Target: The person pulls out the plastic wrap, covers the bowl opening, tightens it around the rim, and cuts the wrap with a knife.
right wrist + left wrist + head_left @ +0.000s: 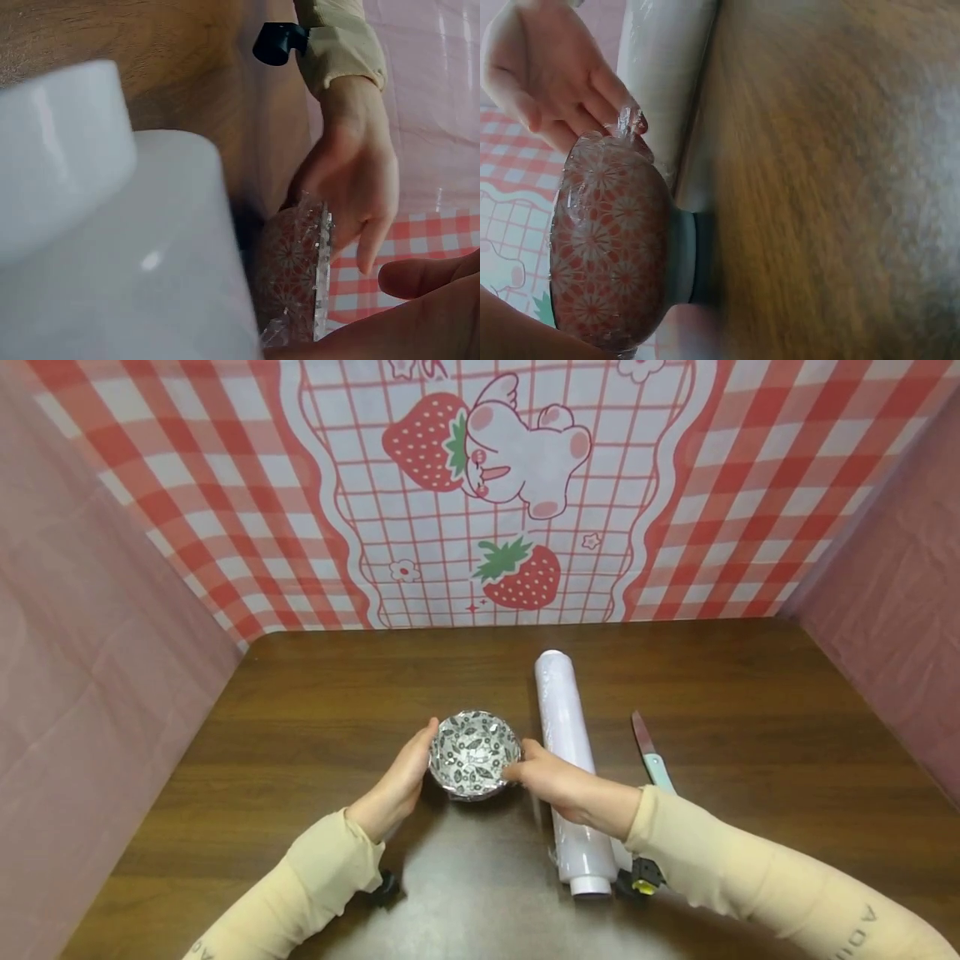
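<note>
A bowl with a dark leaf pattern inside and a red flower pattern outside stands upright between both hands, its foot close to the tabletop. Clear plastic wrap covers it, bunched and wrinkled around the rim. My left hand rests along the bowl's left side; in the right wrist view its thumb extends free and its other fingers are partly hidden by the bowl. At the right rim is my right hand, whose fairly straight fingers touch the gathered wrap in the left wrist view.
A large roll of plastic wrap lies lengthwise just right of the bowl, under the right forearm. Farther right is a knife with a pale green handle. A strawberry-print checked cloth hangs behind the wooden table.
</note>
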Tool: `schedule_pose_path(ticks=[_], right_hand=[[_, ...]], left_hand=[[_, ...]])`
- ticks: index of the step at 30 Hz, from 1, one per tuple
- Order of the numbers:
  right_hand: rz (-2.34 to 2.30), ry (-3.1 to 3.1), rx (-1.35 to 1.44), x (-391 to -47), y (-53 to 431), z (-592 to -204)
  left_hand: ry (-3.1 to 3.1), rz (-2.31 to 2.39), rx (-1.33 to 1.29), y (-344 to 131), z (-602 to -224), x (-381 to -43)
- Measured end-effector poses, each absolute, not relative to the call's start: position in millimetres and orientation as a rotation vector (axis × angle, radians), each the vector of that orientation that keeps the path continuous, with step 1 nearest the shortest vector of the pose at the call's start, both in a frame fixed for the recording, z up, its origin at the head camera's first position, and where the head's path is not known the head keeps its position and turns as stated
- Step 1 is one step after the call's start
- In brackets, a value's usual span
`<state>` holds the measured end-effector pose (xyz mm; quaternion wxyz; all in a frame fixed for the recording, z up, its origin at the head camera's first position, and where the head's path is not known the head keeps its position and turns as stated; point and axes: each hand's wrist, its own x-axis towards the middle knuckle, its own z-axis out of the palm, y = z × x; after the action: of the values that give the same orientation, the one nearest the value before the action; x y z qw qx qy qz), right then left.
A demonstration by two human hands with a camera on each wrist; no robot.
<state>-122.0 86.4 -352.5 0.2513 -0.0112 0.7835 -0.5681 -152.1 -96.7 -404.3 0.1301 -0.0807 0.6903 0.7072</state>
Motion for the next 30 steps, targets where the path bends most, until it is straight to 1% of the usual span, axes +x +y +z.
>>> schedule_pose_path(ticks=[8, 21, 30], right_hand=[[-1.633, 2.106, -0.049, -122, 80, -359], [-1.721, 2.066, 0.075, -125, 73, -362], [-1.746, 1.925, 0.024, -135, 74, -363]], left_hand=[[1.876, 2.175, -0.251, -94, -403, -151], [1.888, 2.272, -0.319, -85, -408, -146], [1.866, 2.319, -0.371, -88, -411, -149]])
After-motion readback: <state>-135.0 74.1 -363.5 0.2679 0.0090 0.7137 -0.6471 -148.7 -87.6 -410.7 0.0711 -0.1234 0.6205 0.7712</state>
